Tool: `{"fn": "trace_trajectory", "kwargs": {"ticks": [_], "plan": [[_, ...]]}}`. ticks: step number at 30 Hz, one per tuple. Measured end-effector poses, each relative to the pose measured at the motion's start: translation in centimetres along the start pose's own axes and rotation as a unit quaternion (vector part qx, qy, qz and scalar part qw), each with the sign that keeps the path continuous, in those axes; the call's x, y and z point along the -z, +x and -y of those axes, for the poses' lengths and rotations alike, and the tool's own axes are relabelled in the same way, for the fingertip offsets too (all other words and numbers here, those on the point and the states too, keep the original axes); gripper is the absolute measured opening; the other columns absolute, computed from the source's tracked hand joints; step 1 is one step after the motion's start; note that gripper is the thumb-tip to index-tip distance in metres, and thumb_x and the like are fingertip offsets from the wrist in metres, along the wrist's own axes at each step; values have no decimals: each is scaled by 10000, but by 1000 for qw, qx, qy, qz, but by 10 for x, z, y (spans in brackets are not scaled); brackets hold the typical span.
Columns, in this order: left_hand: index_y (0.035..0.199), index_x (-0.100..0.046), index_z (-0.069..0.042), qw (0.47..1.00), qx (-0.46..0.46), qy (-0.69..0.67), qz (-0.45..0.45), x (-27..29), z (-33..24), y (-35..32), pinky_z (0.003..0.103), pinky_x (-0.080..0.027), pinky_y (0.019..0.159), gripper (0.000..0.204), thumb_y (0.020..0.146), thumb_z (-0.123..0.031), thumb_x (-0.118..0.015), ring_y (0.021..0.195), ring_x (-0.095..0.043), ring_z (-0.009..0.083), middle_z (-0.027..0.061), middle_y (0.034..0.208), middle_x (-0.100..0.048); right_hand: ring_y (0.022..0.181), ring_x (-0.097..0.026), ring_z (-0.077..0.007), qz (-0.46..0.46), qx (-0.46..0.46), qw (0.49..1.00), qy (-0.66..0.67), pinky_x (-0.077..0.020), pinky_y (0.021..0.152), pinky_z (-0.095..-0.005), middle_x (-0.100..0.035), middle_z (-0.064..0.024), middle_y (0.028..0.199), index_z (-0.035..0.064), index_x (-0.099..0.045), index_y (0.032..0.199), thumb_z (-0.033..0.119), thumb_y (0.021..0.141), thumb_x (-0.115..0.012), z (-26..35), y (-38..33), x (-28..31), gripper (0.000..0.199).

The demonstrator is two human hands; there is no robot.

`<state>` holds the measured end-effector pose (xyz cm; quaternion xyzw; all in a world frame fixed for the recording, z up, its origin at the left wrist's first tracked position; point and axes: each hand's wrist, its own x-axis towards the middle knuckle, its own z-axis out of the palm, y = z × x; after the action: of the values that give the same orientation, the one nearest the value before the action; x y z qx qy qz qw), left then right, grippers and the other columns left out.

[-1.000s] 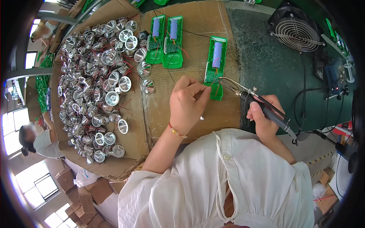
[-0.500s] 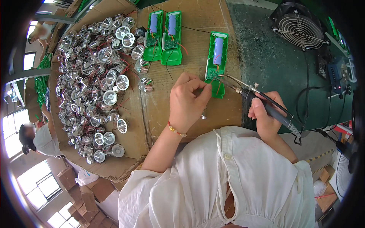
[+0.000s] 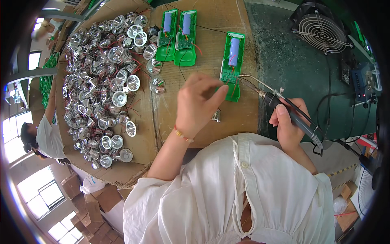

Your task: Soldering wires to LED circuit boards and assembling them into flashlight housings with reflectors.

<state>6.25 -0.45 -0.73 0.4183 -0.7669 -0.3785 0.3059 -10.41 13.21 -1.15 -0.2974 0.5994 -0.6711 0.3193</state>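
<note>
My right hand is wrapped round a soldering iron with a thin metal feed tube alongside it. Its tip is at the circuit board in a green plastic housing, which also holds a purple cylindrical battery and red wires. Just left of the board hovers my left hand, slightly blurred, thumb and fingers apart with nothing visible between them. A small silvery reflector, partly hidden, lies beside that hand.
Heaped reflector cups with red wires fill the left side of the cardboard. Two more green housings with batteries lie at the far side. A fan with a wire grille and a blue soldering station stand right.
My left hand has drawn back leftward from the board, and its thumb and fingers have parted. The right hand and iron have shifted slightly right.
</note>
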Motion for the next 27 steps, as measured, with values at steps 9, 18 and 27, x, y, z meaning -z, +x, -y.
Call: {"fn": "trace_trajectory", "kwargs": {"ticks": [9, 18, 27], "plan": [[787, -655, -11, 996, 73, 38, -28, 26, 5, -36, 266, -453, 599, 168, 670, -116, -715, 672, -570, 174, 86, 744, -585, 469, -504, -96, 8, 7, 1000, -12, -399, 415, -199, -540, -74, 599, -27, -499, 869, 63, 795, -588, -1, 2, 2, 147], [747, -634, 3, 985, 72, -138, -75, -1, 3, -17, 234, -413, 521, 101, 754, -93, -667, 630, -520, 109, 57, 784, -525, 500, -525, -90, 15, 3, 1000, 10, -429, 440, -202, -566, -82, 641, -34, -514, 853, 64, 780, -625, 0, 1, -2, 165], [667, -618, -14, 997, 68, -17, 44, -10, 6, 11, 285, -410, 529, 155, 711, -145, -687, 597, -514, 162, 71, 699, -521, 504, -526, -87, 9, -15, 1000, 17, -440, 451, -208, -565, -80, 640, -29, -513, 846, 56, 776, -625, -7, 10, -8, 157]]}}
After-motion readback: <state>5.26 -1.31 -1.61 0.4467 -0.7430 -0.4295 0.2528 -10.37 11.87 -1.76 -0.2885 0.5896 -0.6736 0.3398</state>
